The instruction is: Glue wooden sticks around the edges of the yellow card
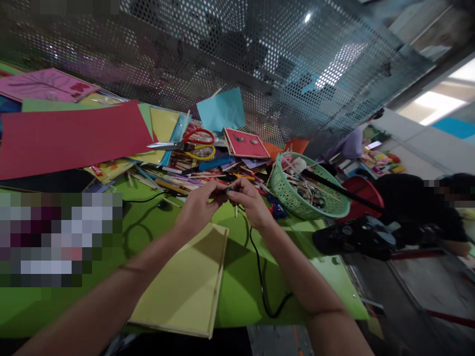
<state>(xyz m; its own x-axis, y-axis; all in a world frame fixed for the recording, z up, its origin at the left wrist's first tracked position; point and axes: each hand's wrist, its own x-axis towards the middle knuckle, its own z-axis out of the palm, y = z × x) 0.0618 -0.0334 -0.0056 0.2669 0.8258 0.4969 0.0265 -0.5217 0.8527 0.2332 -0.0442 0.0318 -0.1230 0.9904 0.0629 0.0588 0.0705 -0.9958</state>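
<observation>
My left hand point(200, 202) and my right hand point(250, 200) meet above the green table point(241, 291), fingers pinched together on a small dark object point(229, 190) I cannot make out. A thin stick pokes down from between them. Below my left forearm lies a yellow-green sheet point(185, 287) edged with wooden sticks. A black cable point(261, 282) runs under my right wrist and loops toward the table's front edge.
A pile of wooden sticks and pens point(185, 175), red-and-yellow scissors point(193, 144), a red card point(247, 143) and coloured paper sheets point(70, 136) lie behind. A green basket point(285, 193) of sticks stands right. A person in black point(419, 207) sits at far right. Perforated metal panel point(260, 59) backs the table.
</observation>
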